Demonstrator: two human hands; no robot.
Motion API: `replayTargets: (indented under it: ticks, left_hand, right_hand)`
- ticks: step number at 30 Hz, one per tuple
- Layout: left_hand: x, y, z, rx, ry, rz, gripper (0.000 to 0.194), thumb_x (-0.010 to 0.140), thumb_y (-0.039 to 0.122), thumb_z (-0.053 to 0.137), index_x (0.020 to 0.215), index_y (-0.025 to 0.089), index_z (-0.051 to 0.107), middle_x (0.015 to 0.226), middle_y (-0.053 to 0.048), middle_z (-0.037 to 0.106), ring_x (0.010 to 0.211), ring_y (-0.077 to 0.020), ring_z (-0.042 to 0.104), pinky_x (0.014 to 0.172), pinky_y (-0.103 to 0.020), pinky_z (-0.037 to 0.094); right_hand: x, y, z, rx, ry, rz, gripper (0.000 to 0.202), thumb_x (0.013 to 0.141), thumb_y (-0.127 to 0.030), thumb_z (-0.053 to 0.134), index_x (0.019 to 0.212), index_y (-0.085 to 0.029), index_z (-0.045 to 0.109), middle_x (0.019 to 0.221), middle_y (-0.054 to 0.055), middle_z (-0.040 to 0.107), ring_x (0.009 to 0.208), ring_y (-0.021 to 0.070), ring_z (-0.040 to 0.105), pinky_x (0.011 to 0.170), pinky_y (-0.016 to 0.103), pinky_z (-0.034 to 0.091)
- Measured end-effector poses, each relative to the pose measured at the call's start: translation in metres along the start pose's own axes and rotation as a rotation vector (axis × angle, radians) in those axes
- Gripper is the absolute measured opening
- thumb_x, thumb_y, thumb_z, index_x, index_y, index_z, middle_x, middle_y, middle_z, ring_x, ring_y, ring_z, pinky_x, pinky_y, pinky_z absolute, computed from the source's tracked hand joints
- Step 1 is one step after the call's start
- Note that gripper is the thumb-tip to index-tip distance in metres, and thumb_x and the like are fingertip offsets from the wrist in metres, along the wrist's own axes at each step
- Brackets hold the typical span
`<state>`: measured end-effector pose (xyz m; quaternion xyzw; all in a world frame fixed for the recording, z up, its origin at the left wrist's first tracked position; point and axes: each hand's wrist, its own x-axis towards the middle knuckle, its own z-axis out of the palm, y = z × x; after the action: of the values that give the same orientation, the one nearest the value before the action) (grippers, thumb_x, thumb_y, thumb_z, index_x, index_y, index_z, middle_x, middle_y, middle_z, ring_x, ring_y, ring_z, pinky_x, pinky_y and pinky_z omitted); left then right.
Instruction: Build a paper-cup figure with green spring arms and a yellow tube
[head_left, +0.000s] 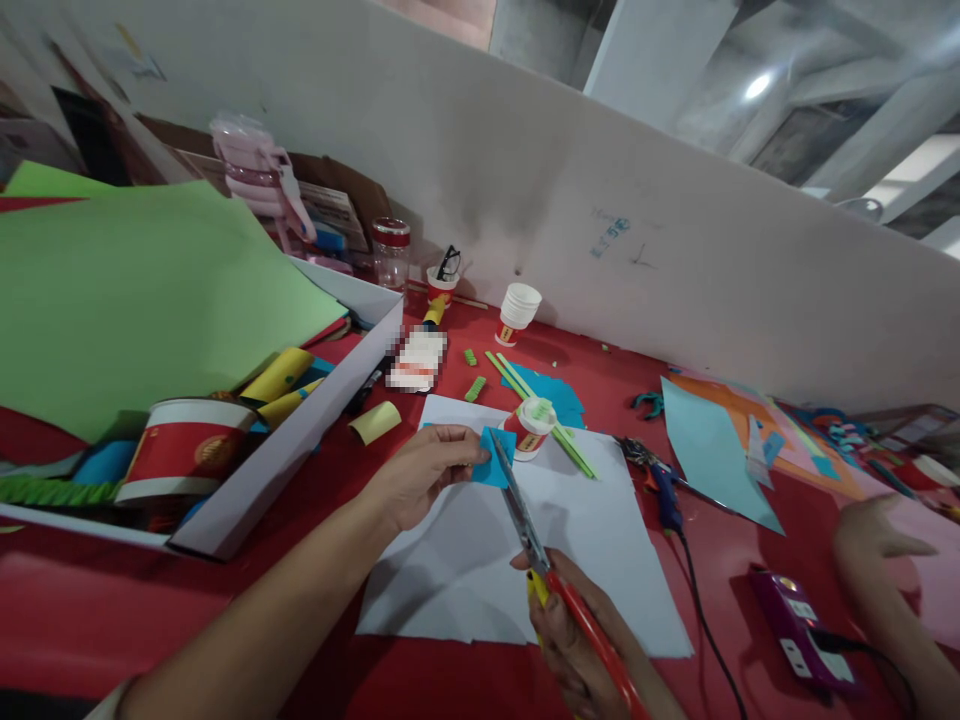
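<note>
My left hand (pixel 424 472) pinches a small piece of blue paper (pixel 495 470) by its left edge, above a sheet of white paper (pixel 600 540). Closed around a pair of scissors (pixel 536 545) with red and yellow handles is my right hand (pixel 581 635). The blades point up and away from me and lie over the blue piece; whether they are cutting into it I cannot tell. Just behind the blue piece stands a red and white paper cup (pixel 527 432) with green bits on top. Thin green strips (pixel 574 452) lie beside this cup.
At left is a white box (pixel 300 400) holding green paper (pixel 142 290) and a large paper cup (pixel 187 450). Stacked cups (pixel 517 310) stand near the wall. To the right lie a glue gun (pixel 664 490), its cord, and a purple power strip (pixel 802 625). Another person's hand (pixel 874 540) is at far right.
</note>
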<state>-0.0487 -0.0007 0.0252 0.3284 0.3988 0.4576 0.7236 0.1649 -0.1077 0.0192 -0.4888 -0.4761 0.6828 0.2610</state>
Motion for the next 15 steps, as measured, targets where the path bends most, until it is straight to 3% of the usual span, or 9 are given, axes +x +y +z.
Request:
replayTargets:
  ticks: [15]
  left_hand:
    - [-0.001, -0.001, 0.001, -0.061, 0.035, -0.034, 0.03, 0.051, 0.024, 0.08, 0.052, 0.017, 0.05, 0.056, 0.005, 0.05, 0.056, -0.0081, 0.045, 0.057, -0.022, 0.038]
  right_hand:
    - [0.0, -0.011, 0.008, 0.148, -0.007, 0.081, 0.064, 0.08, -0.074, 0.058, 0.119, -0.024, 0.051, 0.071, -0.008, 0.042, 0.04, -0.0012, 0.024, 0.033, 0.011, 0.02]
